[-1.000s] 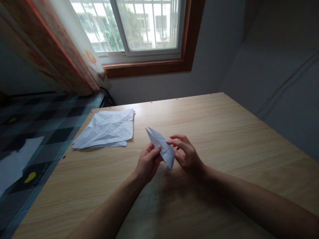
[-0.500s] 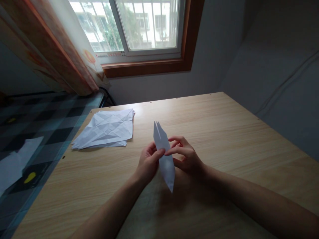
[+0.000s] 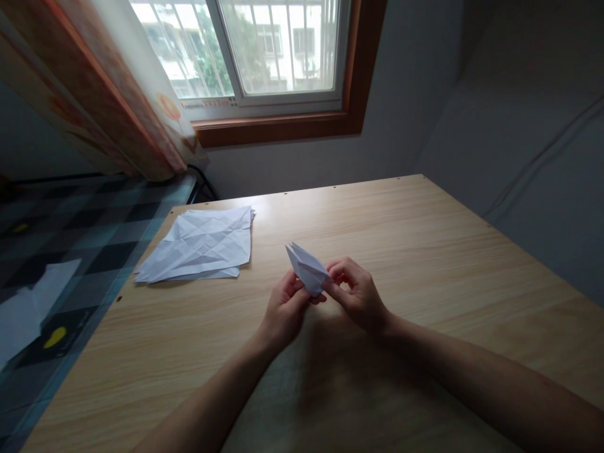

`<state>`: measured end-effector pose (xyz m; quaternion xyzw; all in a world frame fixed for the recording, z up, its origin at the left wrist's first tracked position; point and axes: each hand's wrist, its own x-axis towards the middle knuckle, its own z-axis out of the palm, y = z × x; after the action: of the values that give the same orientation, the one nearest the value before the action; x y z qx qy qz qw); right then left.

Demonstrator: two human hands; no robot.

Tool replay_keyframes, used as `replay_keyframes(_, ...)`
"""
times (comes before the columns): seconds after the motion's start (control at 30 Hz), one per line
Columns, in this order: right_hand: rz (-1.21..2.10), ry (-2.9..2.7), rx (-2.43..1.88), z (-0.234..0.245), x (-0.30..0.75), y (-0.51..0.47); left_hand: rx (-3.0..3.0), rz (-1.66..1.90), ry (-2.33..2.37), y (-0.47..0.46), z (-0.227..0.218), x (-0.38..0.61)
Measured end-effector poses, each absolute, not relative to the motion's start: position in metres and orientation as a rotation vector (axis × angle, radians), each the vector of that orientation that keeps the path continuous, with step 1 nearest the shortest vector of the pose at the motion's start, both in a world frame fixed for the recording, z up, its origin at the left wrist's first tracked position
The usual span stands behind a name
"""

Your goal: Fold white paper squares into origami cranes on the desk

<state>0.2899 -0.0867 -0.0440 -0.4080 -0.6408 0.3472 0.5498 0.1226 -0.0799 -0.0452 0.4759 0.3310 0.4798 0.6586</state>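
1. Pinching the near right end of a folded white paper (image 3: pixel 309 270) between the thumb and fingertips of the right hand (image 3: pixel 362 297), closing down to little more than the thickness of the piece itself.

2. Gripping the lower left edge of the same piece with the left hand (image 3: pixel 284 311), setting the thumb close along that edge and curling the fingers underneath, showing no clear gap there.

3. Probably bracing with the left and controlling the opposite end with the right, sharing the support and keeping the folded layers from springing apart.

4. Pointing a pair of narrow, slightly parted tips away from the body and to the left; running the long axis on a slant from those tips back to the right-hand pinch.

5. Holding the piece over the middle of a wood-grain table (image 3: pixel 425 251), apparently lifting it off the surface to give the fingers room underneath.

6. Keeping a stack of creased white sheets (image 3: pixel 212 242) by the far left corner, likely setting it aside from the forearms while leaving it within reach.

7. Leaving more loose paper (image 3: pixel 21 327) on a checked cloth (image 3: pixel 94 245) farther left; facing a barred window (image 3: pixel 287 56), perhaps for its daylight.
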Motion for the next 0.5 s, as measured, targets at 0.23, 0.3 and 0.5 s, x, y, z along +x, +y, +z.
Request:
replay_keyframes(0.23, 1.027, -1.36, -1.032, -0.0545, 0.2882, -0.0844, 1.155, 1.074, 0.78, -0.0838, -0.045, 0.1244)
replay_keyframes(0.3, 1.069, -1.347, -0.988, -0.0553, 0.2876, -0.0847, 1.155, 1.073, 0.791, -0.0853, -0.0426, 0.1264)
replay_keyframes(0.5, 1.221, -1.295, -0.915, -0.0537, 0.2886, -0.0819, 1.121, 1.074, 0.836, -0.086, -0.0391, 0.1265)
